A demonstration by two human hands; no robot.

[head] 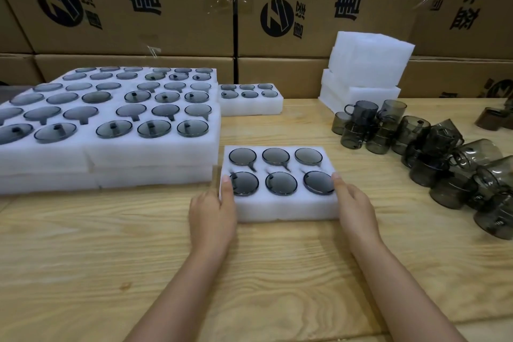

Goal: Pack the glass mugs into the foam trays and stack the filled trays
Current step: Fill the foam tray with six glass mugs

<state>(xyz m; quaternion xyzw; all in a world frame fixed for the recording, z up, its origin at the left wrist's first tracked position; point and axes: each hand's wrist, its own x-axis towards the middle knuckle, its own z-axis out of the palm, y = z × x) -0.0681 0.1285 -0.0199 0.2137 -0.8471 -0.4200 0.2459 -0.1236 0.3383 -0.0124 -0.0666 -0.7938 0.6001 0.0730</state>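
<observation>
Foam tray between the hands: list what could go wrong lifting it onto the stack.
The foam tray is held only at its near corners by the left hand and right hand; soft foam may sag and tip the six mugs out.
The stack of filled trays sits close on the left; a low swing could knock its edge.
The loose mugs lie heaped at the right; a bumped one could roll.

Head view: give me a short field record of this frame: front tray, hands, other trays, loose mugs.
front tray: on the wooden table, all six pockets hold mugs
left hand: grips the tray's left edge, thumb on top
right hand: grips its right edge, thumb on top
filled trays: stacked at left; single tray behind them
empty foam: piled at back right
loose mugs: heaped at right
</observation>
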